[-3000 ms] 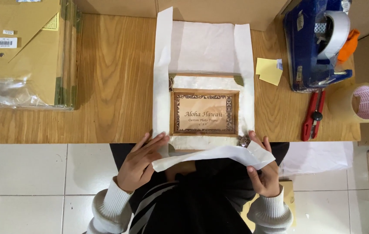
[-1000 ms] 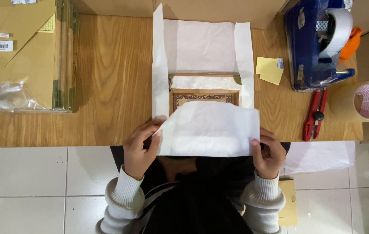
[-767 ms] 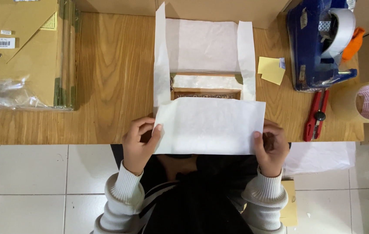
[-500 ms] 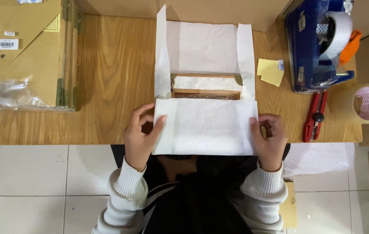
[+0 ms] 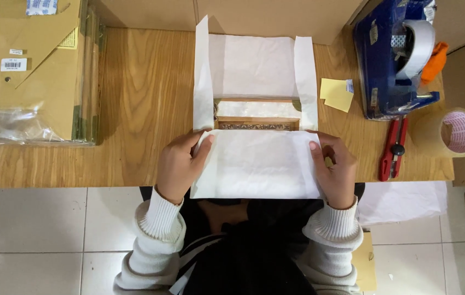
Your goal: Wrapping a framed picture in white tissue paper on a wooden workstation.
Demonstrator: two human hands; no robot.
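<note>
At frame centre, left hand (image 5: 180, 164) and right hand (image 5: 335, 166) each grasp a side of the paper (image 5: 257, 164) flap, folded over the frame (image 5: 258, 124).

Wooden table (image 5: 139, 109), white paper (image 5: 254, 65), tape dispenser (image 5: 393, 60) (blue), cutter (image 5: 393, 148)

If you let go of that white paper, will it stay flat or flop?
The white paper looks thin and probably floppy: its side flaps stand bent up. It likely weighs little, so both hands, left hand and right hand, pin its edges. It may spring open if released.
</note>
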